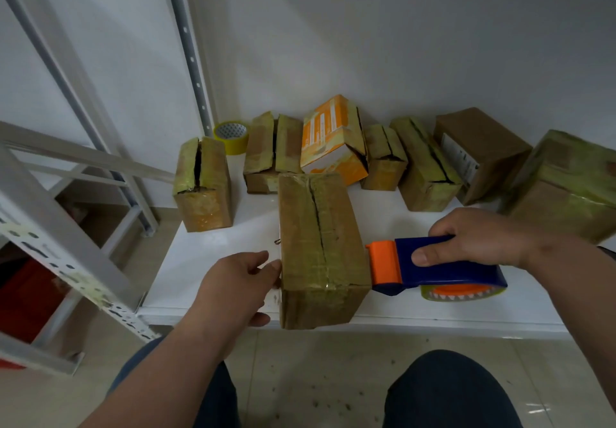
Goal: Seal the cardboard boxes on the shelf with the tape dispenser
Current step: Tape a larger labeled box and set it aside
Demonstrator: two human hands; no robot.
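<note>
The left hand [240,281] steadies the near cardboard box [320,247] at the shelf [206,254] edge, fingers relaxed against its side, while the right hand [476,240] grips the tape dispenser [436,267] at its right flank — best to press firmly and pull straight along the seam.

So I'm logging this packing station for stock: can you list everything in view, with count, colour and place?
near box: 1, brown, front edge of shelf, top seam split
other cardboard boxes: 6, brown with yellowish tape, back row
orange box: 1, orange and white, tilted in back row
tape roll: 1, yellow, back left by upright
tape dispenser: 1, blue and orange, right of near box
shelf: 1, white
left hand: fingers on near box's left side
right hand: grips dispenser
</note>
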